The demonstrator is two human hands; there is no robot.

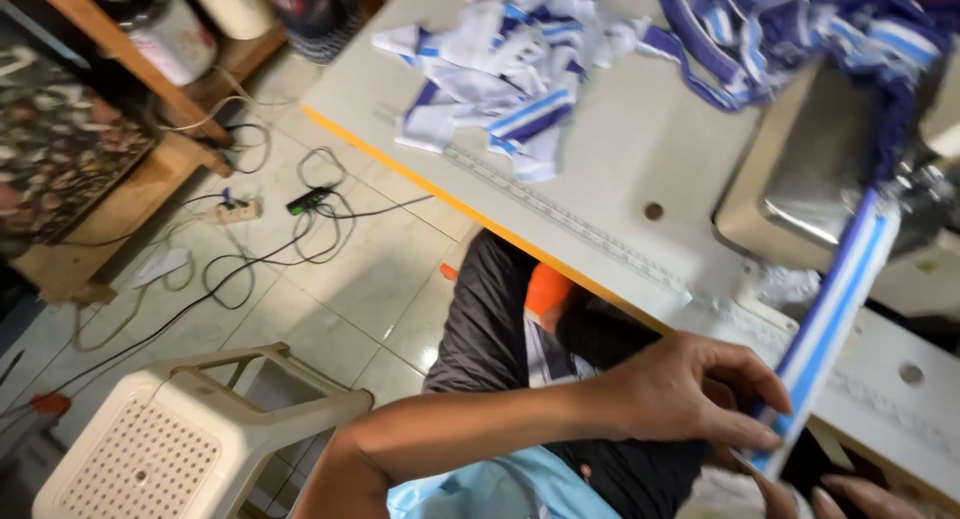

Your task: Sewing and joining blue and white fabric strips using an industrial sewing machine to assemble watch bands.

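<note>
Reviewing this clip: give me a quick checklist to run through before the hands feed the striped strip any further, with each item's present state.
1. Left hand grips the blue-and-white strip: ok.
2. Right hand on the strip: cannot tell, only its fingers show at the frame's edge.
3. Strip runs straight up to the sewing machine: ok.
4. Needle area visible: not ok, blurred.
5. Pile of striped pieces lies apart from the strip: ok.

I note bright, even light; glare on the floor tiles (400, 269); motion blur softens the striped strip (835, 309); the frame is tilted.
</note>
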